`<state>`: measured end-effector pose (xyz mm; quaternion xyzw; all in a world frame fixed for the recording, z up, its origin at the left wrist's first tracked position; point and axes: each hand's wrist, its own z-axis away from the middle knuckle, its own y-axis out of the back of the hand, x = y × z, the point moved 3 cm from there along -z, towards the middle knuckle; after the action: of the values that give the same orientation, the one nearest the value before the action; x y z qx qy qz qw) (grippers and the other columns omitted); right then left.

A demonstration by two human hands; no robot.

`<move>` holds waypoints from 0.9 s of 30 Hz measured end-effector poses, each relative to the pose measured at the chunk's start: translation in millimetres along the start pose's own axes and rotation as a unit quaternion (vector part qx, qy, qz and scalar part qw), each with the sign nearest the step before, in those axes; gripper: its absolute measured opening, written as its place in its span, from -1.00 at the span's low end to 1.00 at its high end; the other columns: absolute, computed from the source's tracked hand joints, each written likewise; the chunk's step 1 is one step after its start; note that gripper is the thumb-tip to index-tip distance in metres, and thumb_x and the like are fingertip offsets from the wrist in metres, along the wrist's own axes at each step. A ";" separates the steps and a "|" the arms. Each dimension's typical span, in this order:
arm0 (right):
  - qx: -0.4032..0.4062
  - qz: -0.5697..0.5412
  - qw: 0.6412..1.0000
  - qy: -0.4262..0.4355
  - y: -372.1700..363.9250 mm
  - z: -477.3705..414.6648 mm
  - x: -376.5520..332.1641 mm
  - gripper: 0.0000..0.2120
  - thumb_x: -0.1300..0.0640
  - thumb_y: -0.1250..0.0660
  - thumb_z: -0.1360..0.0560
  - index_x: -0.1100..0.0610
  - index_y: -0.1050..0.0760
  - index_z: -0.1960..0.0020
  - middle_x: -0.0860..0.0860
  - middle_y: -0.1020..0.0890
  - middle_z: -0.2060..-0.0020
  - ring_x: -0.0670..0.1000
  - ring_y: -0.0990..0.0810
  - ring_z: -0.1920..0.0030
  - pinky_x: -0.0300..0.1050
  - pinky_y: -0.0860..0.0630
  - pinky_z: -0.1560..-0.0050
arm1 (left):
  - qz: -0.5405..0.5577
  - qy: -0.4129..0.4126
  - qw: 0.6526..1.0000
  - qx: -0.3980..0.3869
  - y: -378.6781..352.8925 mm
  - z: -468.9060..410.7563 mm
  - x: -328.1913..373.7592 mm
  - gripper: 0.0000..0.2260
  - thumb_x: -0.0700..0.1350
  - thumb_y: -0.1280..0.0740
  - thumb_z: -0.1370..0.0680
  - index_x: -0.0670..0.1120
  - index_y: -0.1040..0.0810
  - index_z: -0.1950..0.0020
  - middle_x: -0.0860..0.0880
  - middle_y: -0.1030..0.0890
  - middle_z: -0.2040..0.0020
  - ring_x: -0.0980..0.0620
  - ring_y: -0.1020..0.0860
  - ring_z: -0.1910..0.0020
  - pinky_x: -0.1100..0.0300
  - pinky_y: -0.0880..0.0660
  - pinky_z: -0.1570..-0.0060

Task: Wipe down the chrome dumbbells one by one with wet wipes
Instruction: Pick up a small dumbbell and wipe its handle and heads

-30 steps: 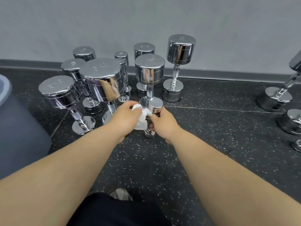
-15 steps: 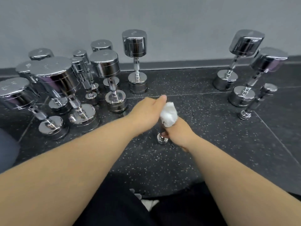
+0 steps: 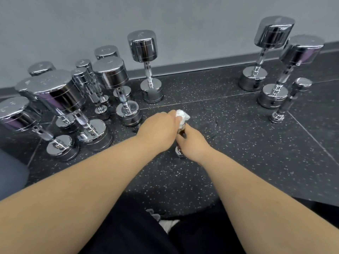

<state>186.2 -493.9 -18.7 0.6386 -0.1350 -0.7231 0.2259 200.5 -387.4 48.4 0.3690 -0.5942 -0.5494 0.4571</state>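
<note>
Shifted closer: your left hand (image 3: pixel 157 129) pinches wipe (image 3: pixel 182 115), seemingly pressing dumbbell (image 3: pixel 178 152) top; your right hand (image 3: pixel 192 143) grips dumbbell.

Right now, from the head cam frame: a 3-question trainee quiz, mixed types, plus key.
1. True or false: the left hand holds the wet wipe against the top end of the small dumbbell.
2. Whose fingers are wrapped round that dumbbell's handle? A) the left hand's B) the right hand C) neither hand's
3. How many dumbbells stand in the separate group on the right?

Key: 1 true; 2 B; 3 three.
</note>
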 end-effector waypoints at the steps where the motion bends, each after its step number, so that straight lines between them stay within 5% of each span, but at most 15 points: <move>1: 0.003 0.006 1.000 -0.004 0.8 0.2 2.1 -0.87 0.14 -0.18 -0.64 -0.01 -0.36 0.08 -0.13 -0.45 0.26 -0.15 -0.38 0.29 -0.27 -0.25 0.32 | -0.015 -0.009 0.999 -0.027 0.6 1.0 5.1 -0.77 -0.05 -0.02 -0.71 -0.10 -0.35 -0.28 -0.10 -0.47 -0.04 -0.11 -0.45 0.03 -0.05 -0.48 -0.02; 3: 0.009 0.005 1.000 -0.005 1.0 0.4 5.3 -0.91 0.15 -0.18 -0.64 0.02 -0.36 0.04 -0.11 -0.42 0.32 -0.15 -0.37 0.35 -0.31 -0.22 0.40 | -0.029 -0.020 0.997 -0.066 1.4 0.1 10.4 -0.81 -0.04 -0.02 -0.72 -0.07 -0.31 -0.27 -0.08 -0.39 0.02 -0.09 -0.40 0.06 -0.08 -0.47 0.01; 6: 0.026 -0.036 0.999 -0.008 0.5 2.1 6.6 -0.93 0.12 -0.21 -0.63 0.03 -0.41 -0.10 -0.08 -0.51 0.29 -0.15 -0.43 0.35 -0.35 -0.29 0.40 | 0.043 -0.004 0.998 -0.037 -0.1 -4.2 2.5 -0.74 0.01 0.02 -0.71 -0.07 -0.39 -0.19 -0.11 -0.54 0.02 -0.13 -0.46 0.08 0.03 -0.38 0.14; 10: 0.033 -0.059 0.997 -0.023 -1.1 -1.6 9.0 -0.80 0.07 -0.20 -0.65 0.05 -0.43 -0.25 -0.01 -0.58 0.14 -0.12 -0.49 0.30 -0.27 -0.38 0.32 | 0.118 -0.049 0.992 -0.010 0.4 13.3 -4.3 -0.67 -0.07 -0.10 -0.68 0.10 -0.42 -0.43 -0.01 -0.56 -0.20 -0.09 -0.51 -0.14 -0.02 -0.47 -0.09; 12: 0.029 -0.054 0.998 -0.016 -3.2 -4.6 8.1 -0.81 0.07 -0.19 -0.65 0.06 -0.43 -0.24 -0.01 -0.56 0.14 -0.06 -0.49 0.24 -0.21 -0.38 0.27 | 0.155 -0.039 0.987 0.027 6.0 16.6 -9.5 -0.73 -0.15 -0.22 -0.62 0.09 -0.59 -0.23 0.07 -0.56 -0.21 -0.05 -0.52 -0.14 0.01 -0.48 -0.07; 14: 0.033 -0.059 0.998 -0.007 -3.8 -5.5 7.2 -0.84 0.04 -0.22 -0.64 0.03 -0.45 -0.19 -0.06 -0.56 0.10 -0.03 -0.50 0.13 -0.16 -0.39 0.17 | 0.201 0.004 0.976 0.079 11.0 9.5 -19.7 -0.81 -0.16 -0.33 -0.54 0.13 -0.59 0.16 0.07 -0.59 -0.05 -0.05 -0.51 -0.07 0.09 -0.46 0.03; 17: 0.034 -0.077 0.996 -0.019 -2.8 -4.0 5.7 -0.79 -0.02 -0.26 -0.62 0.00 -0.47 -0.23 -0.07 -0.59 0.01 -0.08 -0.53 0.13 -0.16 -0.43 0.10 | 0.260 0.071 0.959 0.089 11.8 2.2 -30.8 -0.83 -0.02 -0.46 -0.48 0.12 -0.53 0.28 0.03 -0.55 0.02 0.05 -0.48 0.12 0.20 -0.36 0.21; 19: 0.038 -0.069 0.996 -0.030 -1.1 -2.9 6.4 -0.79 -0.04 -0.26 -0.61 0.01 -0.47 -0.20 -0.07 -0.60 0.03 -0.05 -0.55 0.15 -0.12 -0.46 0.06 | 0.249 0.034 0.963 0.093 8.1 3.0 -26.1 -0.78 0.07 -0.38 -0.54 0.00 -0.62 0.24 0.01 -0.60 0.06 0.05 -0.50 0.15 0.20 -0.33 0.25; 21: 0.037 -0.052 0.997 -0.039 0.6 0.6 6.4 -0.88 0.03 -0.21 -0.63 0.05 -0.46 -0.11 -0.03 -0.58 0.17 -0.04 -0.52 0.24 -0.15 -0.43 0.20 | 0.212 -0.040 0.975 0.050 -2.0 7.9 -12.4 -0.69 0.07 -0.21 -0.64 -0.05 -0.70 0.03 0.06 -0.58 -0.27 0.06 -0.51 -0.23 0.23 -0.37 -0.10; 23: 0.031 -0.049 0.997 -0.047 1.5 4.0 6.2 -0.90 0.16 -0.14 -0.64 0.06 -0.42 0.00 0.00 -0.51 0.28 -0.05 -0.44 0.34 -0.18 -0.34 0.35 | 0.177 -0.102 0.979 0.003 -10.0 10.5 0.3 -0.68 0.04 -0.12 -0.69 0.03 -0.63 -0.25 0.13 -0.32 -0.52 0.10 -0.27 -0.50 0.20 -0.22 -0.41; 25: 0.027 -0.031 0.998 -0.043 1.8 6.3 5.1 -0.90 0.19 -0.13 -0.63 0.07 -0.39 0.02 0.01 -0.48 0.31 -0.07 -0.41 0.35 -0.17 -0.30 0.37 | 0.184 -0.120 0.976 0.002 -10.7 4.9 2.8 -0.69 0.01 -0.11 -0.69 0.09 -0.54 -0.36 0.13 -0.30 -0.53 0.10 -0.26 -0.51 0.19 -0.21 -0.42; 27: 0.023 -0.011 0.999 -0.028 1.0 6.2 2.6 -0.94 0.11 -0.16 -0.64 0.07 -0.38 -0.02 -0.02 -0.49 0.30 -0.08 -0.43 0.32 -0.19 -0.30 0.35 | 0.191 -0.090 0.977 0.010 -9.4 -1.8 -4.3 -0.67 -0.02 -0.09 -0.70 0.04 -0.50 -0.40 0.02 -0.51 -0.38 0.00 -0.46 -0.30 0.24 -0.30 -0.15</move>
<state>180.1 -496.6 -19.6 0.6244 -0.1514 -0.7399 0.1993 202.9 -385.2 38.5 0.2022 -0.6982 -0.4769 0.4942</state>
